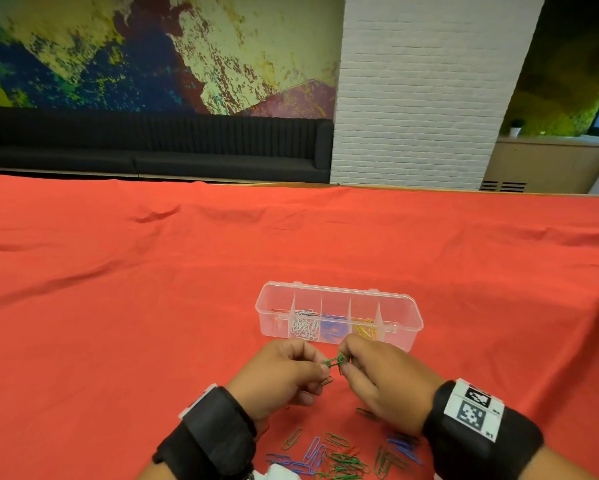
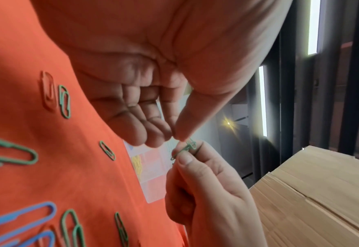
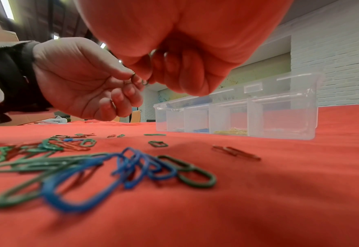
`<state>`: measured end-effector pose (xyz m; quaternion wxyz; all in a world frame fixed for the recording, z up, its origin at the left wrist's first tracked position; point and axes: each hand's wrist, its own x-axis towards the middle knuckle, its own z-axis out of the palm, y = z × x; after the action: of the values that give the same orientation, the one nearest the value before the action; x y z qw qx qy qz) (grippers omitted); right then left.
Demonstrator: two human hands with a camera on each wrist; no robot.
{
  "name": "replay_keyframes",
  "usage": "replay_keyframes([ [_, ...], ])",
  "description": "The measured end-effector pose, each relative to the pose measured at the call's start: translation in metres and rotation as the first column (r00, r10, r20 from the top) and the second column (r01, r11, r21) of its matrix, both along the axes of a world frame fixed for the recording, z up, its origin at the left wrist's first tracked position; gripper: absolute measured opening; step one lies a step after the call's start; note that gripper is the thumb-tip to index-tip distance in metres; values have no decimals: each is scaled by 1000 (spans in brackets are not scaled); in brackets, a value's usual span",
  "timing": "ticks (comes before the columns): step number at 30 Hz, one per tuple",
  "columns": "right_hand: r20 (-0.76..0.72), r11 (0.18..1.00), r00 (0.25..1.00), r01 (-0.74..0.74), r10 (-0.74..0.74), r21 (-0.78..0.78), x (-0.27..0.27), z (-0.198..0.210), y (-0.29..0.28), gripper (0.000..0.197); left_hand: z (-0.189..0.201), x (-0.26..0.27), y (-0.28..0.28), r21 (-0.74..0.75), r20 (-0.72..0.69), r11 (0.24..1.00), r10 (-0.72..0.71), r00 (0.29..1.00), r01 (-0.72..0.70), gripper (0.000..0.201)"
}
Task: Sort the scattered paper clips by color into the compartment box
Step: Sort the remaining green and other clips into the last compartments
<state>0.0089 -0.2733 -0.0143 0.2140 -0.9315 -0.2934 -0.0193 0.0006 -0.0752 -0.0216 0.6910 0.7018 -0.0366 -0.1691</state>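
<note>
Fingers (image 1: pixel 320 367) of both hands pinch linked green clips (image 1: pixel 336 362), low center frame. Compartment box (image 1: pixel 403 322) sits just above.

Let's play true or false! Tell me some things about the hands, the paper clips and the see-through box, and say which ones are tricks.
1. Both hands pinch green paper clips between them. True: the left hand and the right hand each grip them.
2. The compartment box has a closed lid. False: it is open on top.
3. Yellow clips lie in one compartment. True.
4. The blue clips in the box sit right of the yellow ones. False: they sit left of them.
5. The cloth is blue. False: it is red.
</note>
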Motion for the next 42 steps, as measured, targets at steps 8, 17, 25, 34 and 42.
replay_keyframes([
  [8, 5, 1000, 1000, -25, 25, 16, 1, 2, -1, 15, 4, -2, 4, -157, -180, 981, 88, 980, -117, 9],
  [17, -23, 992, 1000, -7, 10, 128, 6, -7, -7, 17, 8, -2, -5, -151, -242, 971, 147, 959, -187, 8],
  [25, -34, 984, 999, -18, 24, 176, 8, -8, -7, 18, 13, -3, -7, -280, -305, 933, 136, 943, -225, 7],
  [34, -39, 984, 998, -34, 41, 172, 6, -6, -7, 14, 12, -6, -8, -363, -299, 893, 158, 941, -266, 9],
  [42, -12, 987, 999, -46, 48, 156, 1, 1, -5, 13, 15, -5, -7, -380, -252, 888, 168, 953, -257, 11],
])
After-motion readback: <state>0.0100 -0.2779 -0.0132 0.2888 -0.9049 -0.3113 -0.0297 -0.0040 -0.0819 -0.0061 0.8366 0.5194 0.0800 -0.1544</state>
